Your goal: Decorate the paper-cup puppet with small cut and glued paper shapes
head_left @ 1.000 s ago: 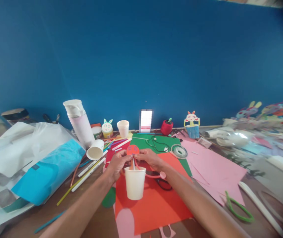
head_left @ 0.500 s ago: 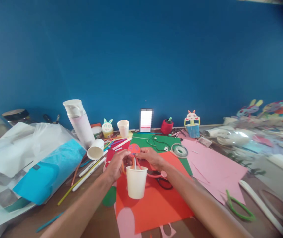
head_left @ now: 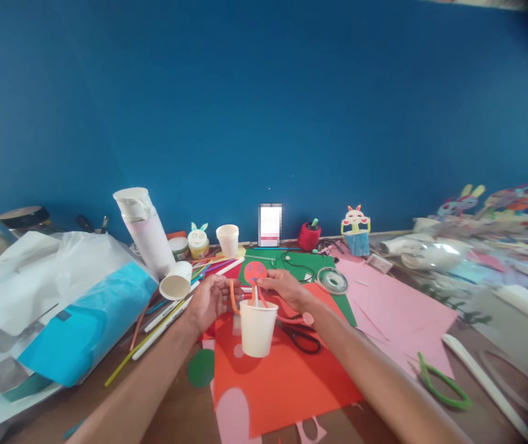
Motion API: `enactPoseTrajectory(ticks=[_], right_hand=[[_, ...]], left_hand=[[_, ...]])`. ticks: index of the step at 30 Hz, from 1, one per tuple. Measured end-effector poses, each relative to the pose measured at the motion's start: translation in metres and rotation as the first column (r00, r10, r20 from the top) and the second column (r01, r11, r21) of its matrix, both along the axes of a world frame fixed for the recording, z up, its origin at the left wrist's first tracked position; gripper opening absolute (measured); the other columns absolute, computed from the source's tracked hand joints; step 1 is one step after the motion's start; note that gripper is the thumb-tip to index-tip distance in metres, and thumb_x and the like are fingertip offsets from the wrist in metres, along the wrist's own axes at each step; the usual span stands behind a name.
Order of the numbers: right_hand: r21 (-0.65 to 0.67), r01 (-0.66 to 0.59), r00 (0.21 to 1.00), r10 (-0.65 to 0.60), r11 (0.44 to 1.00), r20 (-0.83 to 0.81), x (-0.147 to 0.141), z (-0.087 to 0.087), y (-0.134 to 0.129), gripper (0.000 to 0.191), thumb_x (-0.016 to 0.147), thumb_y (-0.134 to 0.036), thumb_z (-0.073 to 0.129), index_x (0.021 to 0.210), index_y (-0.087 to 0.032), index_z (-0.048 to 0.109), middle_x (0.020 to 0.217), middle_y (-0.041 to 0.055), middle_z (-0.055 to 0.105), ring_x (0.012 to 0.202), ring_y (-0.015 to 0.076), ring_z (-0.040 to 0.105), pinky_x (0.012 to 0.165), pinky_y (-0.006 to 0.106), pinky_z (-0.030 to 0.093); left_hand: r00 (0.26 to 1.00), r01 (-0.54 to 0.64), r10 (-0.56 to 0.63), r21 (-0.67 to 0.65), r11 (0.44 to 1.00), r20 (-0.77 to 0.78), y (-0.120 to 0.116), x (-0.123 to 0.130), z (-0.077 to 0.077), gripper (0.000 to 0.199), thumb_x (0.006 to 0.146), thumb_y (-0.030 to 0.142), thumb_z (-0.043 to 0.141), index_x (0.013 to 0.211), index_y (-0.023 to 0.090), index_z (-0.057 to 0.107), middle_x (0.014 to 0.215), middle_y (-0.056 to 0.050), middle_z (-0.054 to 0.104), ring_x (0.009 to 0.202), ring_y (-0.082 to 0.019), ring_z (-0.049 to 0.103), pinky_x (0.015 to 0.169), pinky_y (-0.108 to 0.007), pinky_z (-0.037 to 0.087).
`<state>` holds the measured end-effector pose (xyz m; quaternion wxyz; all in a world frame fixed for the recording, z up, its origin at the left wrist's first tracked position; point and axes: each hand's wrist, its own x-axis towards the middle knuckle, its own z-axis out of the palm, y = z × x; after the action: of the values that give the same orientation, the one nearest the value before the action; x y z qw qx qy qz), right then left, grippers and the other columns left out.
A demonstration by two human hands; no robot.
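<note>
A white paper cup (head_left: pixel 258 332) stands tilted slightly, lifted or resting over the orange-red sheet. From its mouth rises a white stick topped by a round red paper face (head_left: pixel 255 272) with blue marks. My right hand (head_left: pixel 286 288) pinches the lower edge of that face at the stick. My left hand (head_left: pixel 212 301) is beside the cup, its fingers loosely curled and apart, close to an orange pipe cleaner (head_left: pixel 233 297) bent up from the cup's side. A pink pipe cleaner (head_left: pixel 290 320) with a pale disc sticks out on the right side.
Black-handled scissors (head_left: pixel 304 340) lie on the orange-red sheet (head_left: pixel 286 388). Behind are a green sheet, a tape roll (head_left: pixel 332 280) and finished paper-cup figures. Pink paper (head_left: pixel 397 302) lies right. Left are a tipped cup (head_left: pixel 175 281), straws, a white bottle (head_left: pixel 143 231) and plastic bags.
My left hand has let go of the red face and moved left, away from it. My right hand still holds the face. The cup has shifted slightly up and right in view.
</note>
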<state>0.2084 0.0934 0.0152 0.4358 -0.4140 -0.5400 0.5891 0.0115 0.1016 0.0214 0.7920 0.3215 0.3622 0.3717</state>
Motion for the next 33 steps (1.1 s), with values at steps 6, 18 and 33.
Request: enactPoseTrajectory(ticks=[6, 18, 33], right_hand=[[0.018, 0.006, 1.000, -0.006, 1.000, -0.001, 0.002, 0.003, -0.001, 0.025, 0.064, -0.036, 0.062, 0.063, -0.012, 0.058, 0.054, -0.0018, 0.050, 0.050, 0.0071, 0.040, 0.049, 0.022, 0.027], [0.004, -0.040, 0.999, 0.040, 0.999, 0.032, 0.000, 0.003, -0.002, 0.026, 0.064, -0.035, 0.063, 0.073, -0.011, 0.064, 0.060, -0.0004, 0.056, 0.052, 0.0076, 0.042, 0.053, 0.022, 0.030], [0.017, -0.047, 0.997, 0.046, 0.999, 0.058, 0.000, 0.000, 0.000, 0.024, 0.066, -0.035, 0.062, 0.073, -0.012, 0.063, 0.060, 0.0000, 0.056, 0.053, 0.0078, 0.043, 0.052, 0.021, 0.031]], left_hand=[[0.991, 0.037, -0.016, 0.149, 0.988, -0.136, -0.005, 0.002, -0.004, 0.020, 0.070, 0.024, 0.054, 0.083, 0.010, 0.060, 0.073, -0.009, 0.064, 0.062, -0.015, 0.058, 0.054, -0.024, 0.044], [0.936, 0.168, -0.020, 0.396, 0.903, -0.350, -0.013, 0.008, 0.000, 0.026, 0.072, 0.037, 0.054, 0.062, 0.013, 0.060, 0.060, -0.003, 0.058, 0.050, -0.009, 0.049, 0.050, -0.021, 0.036], [0.934, 0.066, 0.089, 0.415, 0.908, -0.345, -0.012, 0.011, -0.001, 0.017, 0.066, 0.024, 0.057, 0.077, 0.012, 0.063, 0.058, -0.001, 0.058, 0.043, -0.005, 0.038, 0.043, -0.018, 0.024]])
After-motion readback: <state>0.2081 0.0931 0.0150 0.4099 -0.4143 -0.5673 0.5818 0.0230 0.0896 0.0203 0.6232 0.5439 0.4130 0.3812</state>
